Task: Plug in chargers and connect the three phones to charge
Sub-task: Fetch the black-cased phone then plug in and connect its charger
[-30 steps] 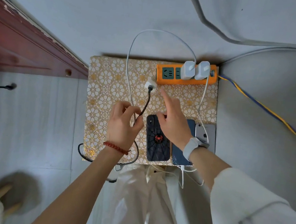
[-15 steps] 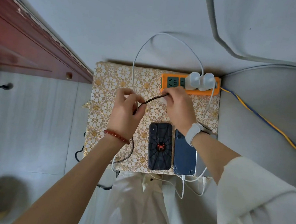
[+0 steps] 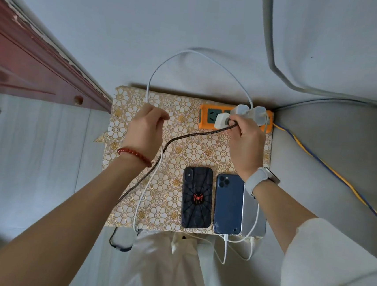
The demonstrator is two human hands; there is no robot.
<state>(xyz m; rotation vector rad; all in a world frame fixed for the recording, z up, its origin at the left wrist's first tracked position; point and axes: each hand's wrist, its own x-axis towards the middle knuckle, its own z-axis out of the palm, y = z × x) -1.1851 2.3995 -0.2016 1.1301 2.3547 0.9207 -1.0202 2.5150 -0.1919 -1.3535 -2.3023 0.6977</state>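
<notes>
White charger (image 3: pixel 222 121) gripped by right hand (image 3: pixel 247 142) | over orange strip (image 3: pixel 204 121)

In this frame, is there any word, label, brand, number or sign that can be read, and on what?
No readable text anywhere.
Black phone case: only a red spider emblem on a web pattern, no words.
Blue phone: back shows no legible mark.
Orange power strip: socket faces only; any print is too small to read.
White charger in the right hand: no marking visible.
</notes>
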